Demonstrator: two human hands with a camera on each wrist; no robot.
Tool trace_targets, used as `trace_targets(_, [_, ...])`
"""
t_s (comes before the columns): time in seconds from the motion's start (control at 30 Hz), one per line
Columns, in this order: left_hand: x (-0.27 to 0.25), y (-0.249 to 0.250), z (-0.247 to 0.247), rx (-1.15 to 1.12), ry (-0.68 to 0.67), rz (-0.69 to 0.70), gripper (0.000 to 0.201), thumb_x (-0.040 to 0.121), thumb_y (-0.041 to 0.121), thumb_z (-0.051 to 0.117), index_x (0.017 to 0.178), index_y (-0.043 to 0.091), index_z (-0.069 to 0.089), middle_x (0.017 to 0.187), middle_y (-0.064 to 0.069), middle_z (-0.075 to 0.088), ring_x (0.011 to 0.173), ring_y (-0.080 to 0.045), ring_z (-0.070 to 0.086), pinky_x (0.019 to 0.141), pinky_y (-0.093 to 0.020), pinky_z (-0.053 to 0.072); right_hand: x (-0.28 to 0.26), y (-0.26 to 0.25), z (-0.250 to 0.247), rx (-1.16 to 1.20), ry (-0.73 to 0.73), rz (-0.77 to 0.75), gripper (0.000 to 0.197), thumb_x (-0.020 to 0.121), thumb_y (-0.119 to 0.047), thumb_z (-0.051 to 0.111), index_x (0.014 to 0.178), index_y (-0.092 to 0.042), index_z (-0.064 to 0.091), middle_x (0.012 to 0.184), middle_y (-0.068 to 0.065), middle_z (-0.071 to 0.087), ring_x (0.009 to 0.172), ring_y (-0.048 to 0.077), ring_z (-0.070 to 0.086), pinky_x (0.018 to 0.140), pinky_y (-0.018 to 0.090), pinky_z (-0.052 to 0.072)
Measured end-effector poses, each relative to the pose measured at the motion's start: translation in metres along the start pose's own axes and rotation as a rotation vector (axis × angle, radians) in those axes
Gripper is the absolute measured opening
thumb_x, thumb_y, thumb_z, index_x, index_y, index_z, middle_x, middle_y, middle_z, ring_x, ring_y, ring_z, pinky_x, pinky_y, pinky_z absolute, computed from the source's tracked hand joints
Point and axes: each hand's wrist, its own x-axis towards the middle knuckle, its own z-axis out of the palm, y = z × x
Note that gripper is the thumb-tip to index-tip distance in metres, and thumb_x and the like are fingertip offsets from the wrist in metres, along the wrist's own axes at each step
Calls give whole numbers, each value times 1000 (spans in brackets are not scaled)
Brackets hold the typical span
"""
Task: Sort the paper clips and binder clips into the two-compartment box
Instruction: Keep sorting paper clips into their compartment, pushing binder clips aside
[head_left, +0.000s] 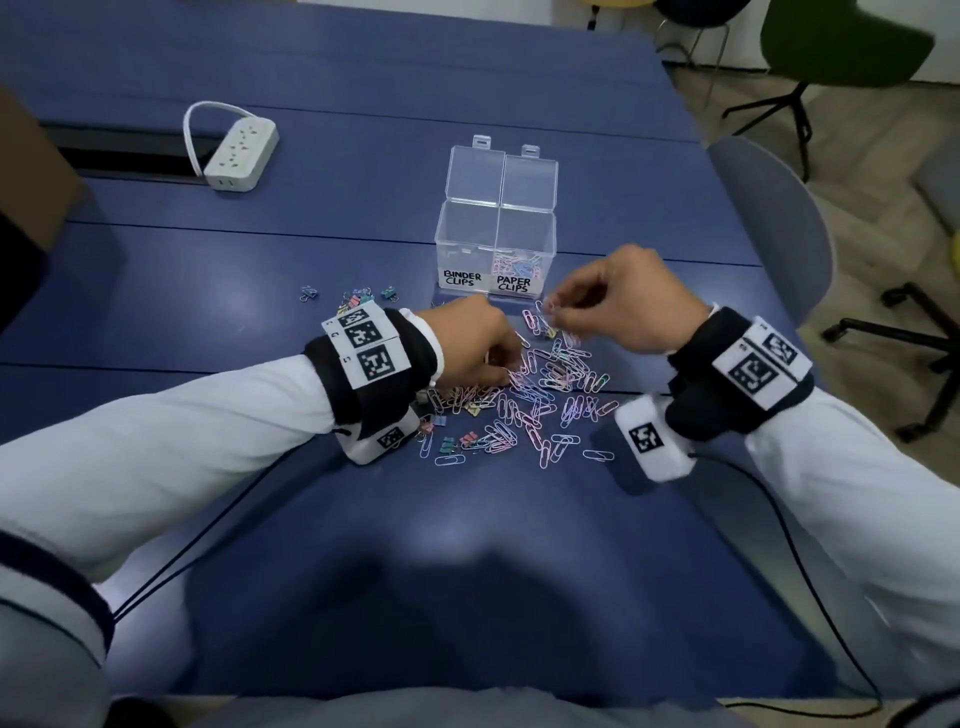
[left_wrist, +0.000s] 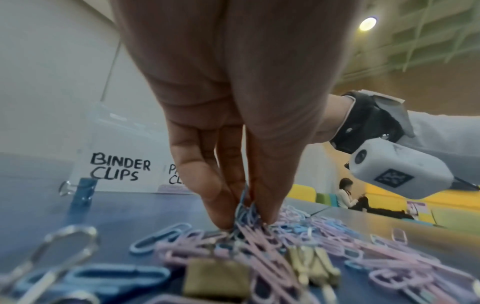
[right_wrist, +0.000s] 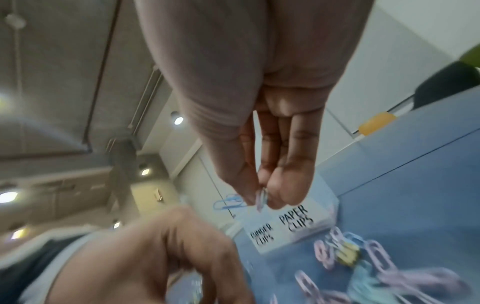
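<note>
A clear two-compartment box (head_left: 496, 244) stands open, labelled BINDER CLIPS on the left and PAPER CLIPS on the right; the right side holds several paper clips, and I see nothing in the left. A pile of pastel paper clips (head_left: 540, 400) mixed with small binder clips (head_left: 457, 441) lies on the blue table in front of it. My left hand (head_left: 488, 358) (left_wrist: 244, 214) pinches a bunch of paper clips at the pile. My right hand (head_left: 558, 306) (right_wrist: 262, 197), lifted just above the pile near the box front, pinches a few paper clips.
More binder clips (head_left: 358, 300) lie left of the box. A white power strip (head_left: 240, 155) sits at the back left beside a cable slot. A grey chair (head_left: 774, 218) stands at the table's right edge. Black cables (head_left: 810, 587) trail from both wrists.
</note>
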Motion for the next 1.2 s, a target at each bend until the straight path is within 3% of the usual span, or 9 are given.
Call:
trace_targets(0.2, [0,-5,-8,-67,47,-23,21,85,28,67,102,16,72,87,2,71,70,-8,55,69,-18,41,59,-5,-14,369,184,81,10,75,-3,75,85,-1,73,59,2,66,47,10,56,56,26,55])
trace_targets(0.47, [0,-17,-65,-131,281,-126,14,82,31,70,94,25,73,66,20,61,61,9,55,62,3,36,101,-10,-5,50,189,162,11,72,-11,76,83,-10,73,72,11,71,48,10,61,52,17,55])
trace_targets(0.57, [13,-24,-90,-214,402,-188,14,81,31,71,93,22,73,69,11,68,57,6,58,65,-4,44,97,-10,-11,88,201,151,19,75,-14,77,92,-9,72,73,9,70,54,11,64,51,22,58])
trace_targets(0.7, [45,-26,-100,-235,423,-248,16,80,29,72,93,19,74,74,3,73,45,12,55,53,4,36,77,2,-24,98,242,152,14,77,-12,70,90,-13,75,74,11,71,56,11,62,52,22,58])
trace_targets(0.8, [64,-21,-91,-154,371,-257,21,79,31,72,97,21,74,89,1,75,66,5,63,77,-12,48,53,12,-29,79,235,168,12,77,-14,71,88,-13,75,73,8,72,57,11,62,52,25,57])
trace_targets(0.87, [69,-21,-84,-91,375,-247,25,80,32,72,101,19,73,98,1,74,89,-9,64,90,-18,42,33,18,-30,66,203,164,11,77,-18,73,87,-16,75,74,7,73,59,11,63,53,26,57])
trace_targets(0.97, [59,-24,-79,-92,423,-212,28,83,30,69,107,17,71,103,-1,72,82,-7,57,83,-15,38,4,28,-30,40,102,149,12,76,-22,76,88,-20,75,74,4,73,62,10,63,56,26,58])
trace_targets(1.07, [35,-21,-71,-55,424,-125,20,85,27,67,101,17,73,95,-2,72,74,-7,55,78,-18,42,-20,39,-21,-42,-61,149,18,72,-26,80,89,-26,74,80,-1,73,65,8,61,61,11,50])
trace_targets(1.2, [13,-19,-43,59,156,-56,26,86,33,63,109,23,69,93,0,68,70,-10,51,76,-24,44,-32,40,-1,-263,-205,95,36,77,-25,75,111,-26,67,94,-9,65,77,7,60,75,17,42])
